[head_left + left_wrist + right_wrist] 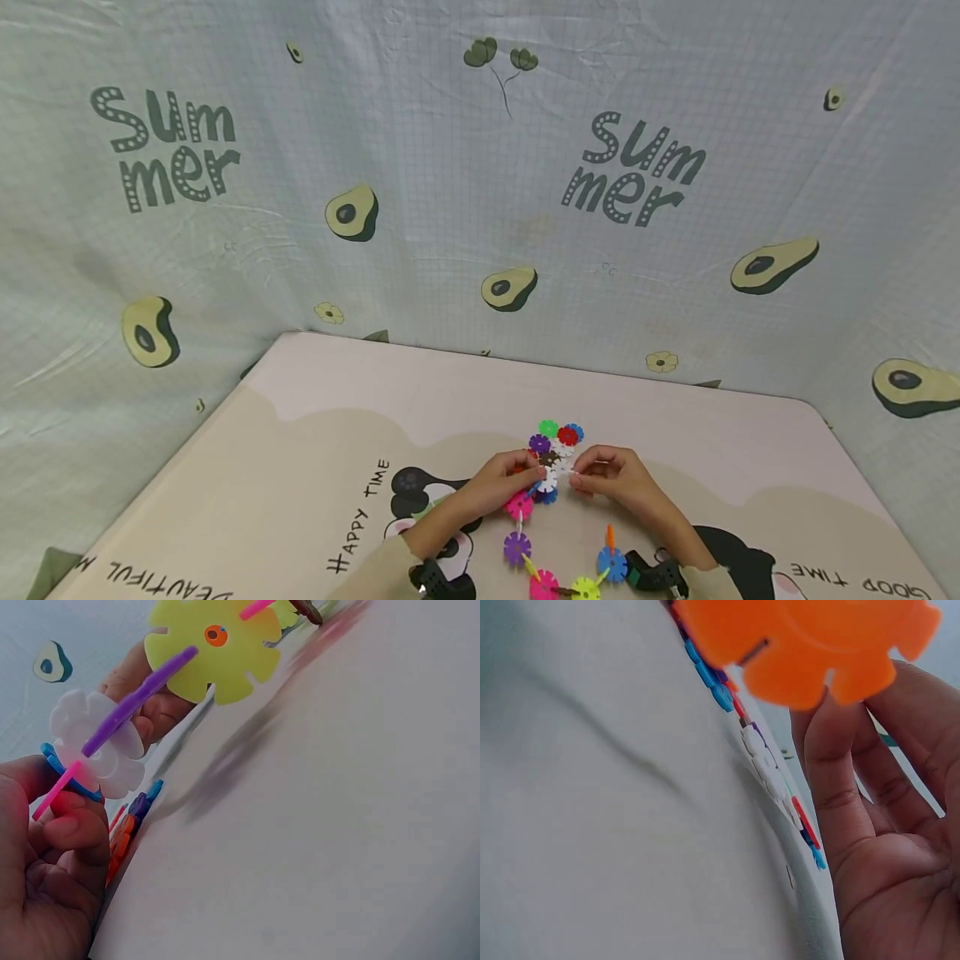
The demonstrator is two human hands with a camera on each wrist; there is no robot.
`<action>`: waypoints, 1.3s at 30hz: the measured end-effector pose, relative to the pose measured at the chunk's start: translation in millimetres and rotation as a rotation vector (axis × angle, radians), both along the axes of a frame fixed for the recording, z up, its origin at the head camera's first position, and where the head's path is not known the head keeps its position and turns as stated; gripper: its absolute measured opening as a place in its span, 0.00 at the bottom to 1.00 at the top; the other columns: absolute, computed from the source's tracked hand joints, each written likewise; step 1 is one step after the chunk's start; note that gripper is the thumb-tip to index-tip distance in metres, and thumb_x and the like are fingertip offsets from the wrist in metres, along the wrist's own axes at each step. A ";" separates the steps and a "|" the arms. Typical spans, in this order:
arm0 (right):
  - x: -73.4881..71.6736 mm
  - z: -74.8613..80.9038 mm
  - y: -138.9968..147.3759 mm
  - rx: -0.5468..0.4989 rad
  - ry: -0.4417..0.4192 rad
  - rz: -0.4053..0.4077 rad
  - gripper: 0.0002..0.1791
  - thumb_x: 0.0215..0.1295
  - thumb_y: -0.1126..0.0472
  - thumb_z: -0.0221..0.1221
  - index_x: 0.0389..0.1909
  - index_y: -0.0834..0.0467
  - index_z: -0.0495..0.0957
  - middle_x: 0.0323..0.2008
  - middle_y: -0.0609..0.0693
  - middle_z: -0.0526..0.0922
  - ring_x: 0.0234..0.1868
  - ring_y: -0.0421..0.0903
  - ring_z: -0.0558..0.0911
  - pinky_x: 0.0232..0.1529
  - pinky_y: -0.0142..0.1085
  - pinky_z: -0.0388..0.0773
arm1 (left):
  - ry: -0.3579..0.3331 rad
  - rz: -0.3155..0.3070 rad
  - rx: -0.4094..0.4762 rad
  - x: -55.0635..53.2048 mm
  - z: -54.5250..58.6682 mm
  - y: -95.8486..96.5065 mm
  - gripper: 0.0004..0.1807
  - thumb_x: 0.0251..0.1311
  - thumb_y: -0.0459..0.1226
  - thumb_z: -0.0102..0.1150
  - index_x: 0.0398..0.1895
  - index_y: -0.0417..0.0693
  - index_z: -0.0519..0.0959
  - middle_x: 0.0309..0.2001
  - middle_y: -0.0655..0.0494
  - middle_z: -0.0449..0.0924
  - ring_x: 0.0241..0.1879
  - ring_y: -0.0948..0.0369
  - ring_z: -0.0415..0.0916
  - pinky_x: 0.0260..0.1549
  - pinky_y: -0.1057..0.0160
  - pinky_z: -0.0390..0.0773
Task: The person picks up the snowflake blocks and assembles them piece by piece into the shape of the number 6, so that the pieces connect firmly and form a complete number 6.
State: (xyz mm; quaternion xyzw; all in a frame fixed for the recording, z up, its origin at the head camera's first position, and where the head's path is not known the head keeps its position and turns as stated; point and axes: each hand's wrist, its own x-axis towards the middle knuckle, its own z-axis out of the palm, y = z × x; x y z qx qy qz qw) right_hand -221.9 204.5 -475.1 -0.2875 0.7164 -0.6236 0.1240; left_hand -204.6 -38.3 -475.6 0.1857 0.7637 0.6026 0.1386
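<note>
A chain of colourful notched plastic discs curves along the table, with a pink disc [519,505], a purple disc [517,548] and a blue disc [612,565] in it. My left hand [501,483] pinches its upper end beside a white disc [548,480]; a pink, a white and a blue piece show there in the left wrist view. My right hand [618,479] faces it, thumb and fingertips pinching a small white disc seen nearly edge-on. An orange disc [817,645] of the chain looms before the right wrist camera and hides those fingertips.
Behind the hands lies a group of loose discs, among them a green disc [548,428], a red disc [567,436] and a purple disc [538,443]. The printed table [315,442] meets a cloth backdrop [435,167] at its far edge.
</note>
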 end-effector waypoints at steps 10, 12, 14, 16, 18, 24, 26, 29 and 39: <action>0.7 0.1 -1.0 -0.002 -0.027 0.010 0.04 0.63 0.70 0.62 0.36 0.68 0.78 0.35 0.46 0.82 0.30 0.39 0.81 0.34 0.32 0.81 | -0.005 -0.006 -0.002 -0.4 -1.4 -0.5 0.13 0.69 0.41 0.54 0.36 0.38 0.79 0.32 0.60 0.71 0.35 0.65 0.67 0.36 0.68 0.66; 1.1 -0.1 -1.4 -0.009 -0.030 0.018 0.02 0.62 0.72 0.62 0.35 0.66 0.79 0.36 0.48 0.82 0.32 0.37 0.82 0.35 0.33 0.81 | -0.002 -0.013 -0.004 -0.3 -1.2 -0.5 0.13 0.69 0.41 0.54 0.36 0.38 0.79 0.32 0.60 0.71 0.35 0.65 0.66 0.36 0.68 0.66; 1.2 -0.2 -2.1 -0.015 -0.028 0.031 0.02 0.61 0.73 0.62 0.34 0.66 0.79 0.35 0.48 0.82 0.33 0.37 0.82 0.36 0.33 0.82 | 0.004 -0.023 -0.004 -0.1 -1.0 -0.7 0.13 0.69 0.41 0.54 0.35 0.37 0.78 0.32 0.60 0.71 0.35 0.65 0.66 0.36 0.69 0.66; 1.4 0.0 -3.1 -0.011 -0.020 0.040 0.01 0.61 0.73 0.62 0.33 0.67 0.80 0.33 0.47 0.82 0.32 0.37 0.82 0.36 0.33 0.82 | 0.011 -0.035 -0.002 0.2 -0.9 -1.2 0.13 0.69 0.40 0.54 0.34 0.37 0.77 0.31 0.60 0.70 0.34 0.66 0.66 0.35 0.69 0.65; 1.6 0.4 -4.0 0.004 -0.008 0.039 0.04 0.61 0.71 0.63 0.32 0.69 0.79 0.31 0.45 0.82 0.31 0.37 0.82 0.35 0.31 0.81 | 0.015 -0.045 0.005 0.5 -0.6 -1.8 0.13 0.69 0.39 0.54 0.33 0.36 0.77 0.31 0.60 0.70 0.33 0.66 0.66 0.35 0.69 0.66; 1.4 0.8 -6.2 0.029 0.044 0.013 0.05 0.59 0.68 0.66 0.31 0.68 0.82 0.29 0.46 0.82 0.29 0.38 0.81 0.29 0.28 0.77 | 0.025 -0.057 0.023 -0.7 -0.9 -2.4 0.13 0.70 0.37 0.54 0.33 0.34 0.76 0.27 0.60 0.68 0.28 0.68 0.63 0.31 0.70 0.64; 0.8 0.4 -7.6 0.017 0.067 0.018 0.02 0.59 0.70 0.66 0.31 0.67 0.83 0.29 0.46 0.83 0.29 0.38 0.81 0.29 0.28 0.77 | 0.024 -0.063 0.033 -1.4 -1.0 -2.7 0.13 0.70 0.37 0.54 0.32 0.33 0.75 0.25 0.60 0.67 0.25 0.69 0.62 0.28 0.71 0.63; -0.1 -0.3 -9.6 -0.019 0.088 0.047 0.01 0.59 0.72 0.65 0.31 0.66 0.83 0.29 0.46 0.83 0.30 0.38 0.82 0.30 0.29 0.79 | 0.013 -0.066 0.037 -1.8 -1.4 -2.6 0.13 0.69 0.36 0.54 0.32 0.32 0.75 0.22 0.61 0.66 0.22 0.69 0.60 0.25 0.72 0.62; -0.5 0.3 -12.2 -0.084 0.097 0.066 0.03 0.59 0.72 0.64 0.33 0.68 0.81 0.32 0.44 0.83 0.32 0.37 0.83 0.33 0.34 0.82 | -0.016 -0.041 0.016 1.1 1.1 -1.0 0.13 0.70 0.39 0.53 0.34 0.36 0.76 0.24 0.61 0.66 0.24 0.68 0.61 0.27 0.71 0.62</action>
